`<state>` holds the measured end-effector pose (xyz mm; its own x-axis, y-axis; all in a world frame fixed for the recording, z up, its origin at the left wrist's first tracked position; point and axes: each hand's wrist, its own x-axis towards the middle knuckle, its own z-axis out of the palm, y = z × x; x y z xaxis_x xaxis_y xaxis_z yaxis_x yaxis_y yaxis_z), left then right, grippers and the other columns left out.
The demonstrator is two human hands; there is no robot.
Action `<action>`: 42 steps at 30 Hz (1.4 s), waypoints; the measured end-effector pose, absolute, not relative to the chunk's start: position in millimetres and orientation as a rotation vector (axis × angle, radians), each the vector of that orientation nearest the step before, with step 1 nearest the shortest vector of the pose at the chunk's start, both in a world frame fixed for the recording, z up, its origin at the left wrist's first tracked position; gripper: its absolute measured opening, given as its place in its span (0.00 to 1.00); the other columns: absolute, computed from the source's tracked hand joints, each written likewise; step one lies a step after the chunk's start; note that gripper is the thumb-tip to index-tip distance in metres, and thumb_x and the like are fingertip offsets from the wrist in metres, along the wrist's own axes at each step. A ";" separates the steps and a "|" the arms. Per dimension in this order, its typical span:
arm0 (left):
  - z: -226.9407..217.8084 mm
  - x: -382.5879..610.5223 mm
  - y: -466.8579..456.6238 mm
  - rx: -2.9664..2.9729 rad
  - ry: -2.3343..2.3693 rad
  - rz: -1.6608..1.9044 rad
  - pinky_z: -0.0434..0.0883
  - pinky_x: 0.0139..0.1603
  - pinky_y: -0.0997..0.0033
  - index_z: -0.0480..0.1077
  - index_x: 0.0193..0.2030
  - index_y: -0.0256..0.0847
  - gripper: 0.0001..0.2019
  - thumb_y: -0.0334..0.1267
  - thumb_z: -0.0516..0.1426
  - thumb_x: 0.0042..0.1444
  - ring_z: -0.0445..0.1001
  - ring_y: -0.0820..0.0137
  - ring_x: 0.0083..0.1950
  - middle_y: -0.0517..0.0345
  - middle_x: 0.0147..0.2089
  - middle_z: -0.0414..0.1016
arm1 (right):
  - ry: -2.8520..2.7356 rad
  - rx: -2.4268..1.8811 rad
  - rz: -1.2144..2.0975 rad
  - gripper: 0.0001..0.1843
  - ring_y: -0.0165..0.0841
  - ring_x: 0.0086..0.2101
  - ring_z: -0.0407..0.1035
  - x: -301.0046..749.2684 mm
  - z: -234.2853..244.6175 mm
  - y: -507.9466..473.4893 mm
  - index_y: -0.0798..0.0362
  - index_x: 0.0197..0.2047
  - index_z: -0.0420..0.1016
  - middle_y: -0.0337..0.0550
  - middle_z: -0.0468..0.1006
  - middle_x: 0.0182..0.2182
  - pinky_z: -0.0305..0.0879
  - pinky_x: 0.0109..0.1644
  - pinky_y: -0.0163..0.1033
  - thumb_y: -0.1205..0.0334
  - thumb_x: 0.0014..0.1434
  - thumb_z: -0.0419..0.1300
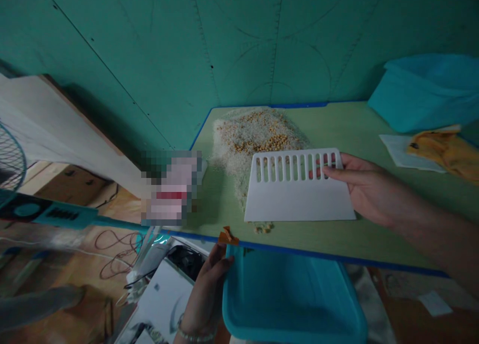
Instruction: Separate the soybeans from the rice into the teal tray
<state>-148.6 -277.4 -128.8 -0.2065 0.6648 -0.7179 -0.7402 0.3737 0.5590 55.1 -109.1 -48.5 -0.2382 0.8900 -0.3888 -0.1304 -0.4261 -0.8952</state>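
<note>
My right hand (368,187) grips the right end of a white plastic scraper (299,199) with a row of slots along its top. The scraper stands tilted over the table, just in front of a pile of white rice-like grain (232,139) mixed with round yellow beans (275,142). Some loose yellow bits (264,228) lie by its lower left corner. Below the table's front edge, my left hand (215,274) is closed on the left rim of a blue plastic basin (292,294). A piece of orange tape (228,236) sticks to the edge above that hand.
The light green table (337,122) has blue edging and meets a green wall (239,45). A blue fabric bin (422,92) and an orange cloth (449,149) lie at right. A blurred-out item (174,189) stands at the left edge. A fan (67,212), boxes and cables fill the left.
</note>
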 end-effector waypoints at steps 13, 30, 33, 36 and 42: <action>-127.9 -149.5 -282.5 -0.107 1.238 1.295 0.69 0.48 0.64 0.65 0.49 0.41 0.19 0.29 0.58 0.48 0.75 0.64 0.44 0.58 0.37 0.79 | -1.031 -1.234 1.759 0.08 0.30 0.28 0.72 48.8 -51.2 -112.4 0.46 0.32 0.74 0.36 0.78 0.28 0.67 0.33 0.35 0.68 0.49 0.58; -131.4 -150.1 -278.6 -0.074 1.162 1.311 0.72 0.39 0.68 0.71 0.40 0.42 0.12 0.27 0.58 0.47 0.77 0.68 0.35 0.59 0.35 0.80 | -0.932 -1.335 1.809 0.09 0.29 0.27 0.73 67.1 -54.5 -132.9 0.47 0.34 0.74 0.36 0.80 0.30 0.68 0.32 0.33 0.68 0.49 0.59; -130.2 -148.9 -276.6 -0.099 1.176 1.306 0.72 0.38 0.69 0.72 0.39 0.42 0.13 0.27 0.59 0.45 0.77 0.66 0.35 0.58 0.35 0.81 | -0.934 -1.328 1.804 0.09 0.30 0.29 0.73 69.5 -56.2 -136.5 0.46 0.34 0.75 0.37 0.80 0.31 0.69 0.32 0.33 0.68 0.50 0.59; -131.5 -149.0 -276.4 -0.090 1.184 1.297 0.72 0.39 0.68 0.72 0.41 0.42 0.15 0.27 0.59 0.45 0.77 0.64 0.37 0.56 0.37 0.81 | -0.926 -1.314 1.799 0.10 0.31 0.29 0.74 70.7 -57.3 -139.7 0.45 0.35 0.75 0.38 0.81 0.32 0.70 0.34 0.35 0.68 0.50 0.58; -135.4 -149.5 -276.3 -0.080 1.223 1.280 0.72 0.33 0.73 0.74 0.40 0.44 0.14 0.28 0.59 0.45 0.77 0.68 0.32 0.60 0.35 0.81 | -0.854 -1.324 1.828 0.09 0.32 0.28 0.74 69.5 -58.9 -145.4 0.46 0.33 0.75 0.38 0.80 0.29 0.71 0.32 0.35 0.67 0.47 0.61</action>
<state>-149.5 -276.3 -135.4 -0.1979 0.6701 -0.7153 -0.7451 0.3713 0.5540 69.5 -145.4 -58.9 -0.2202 0.8433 -0.4904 -0.1653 -0.5277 -0.8332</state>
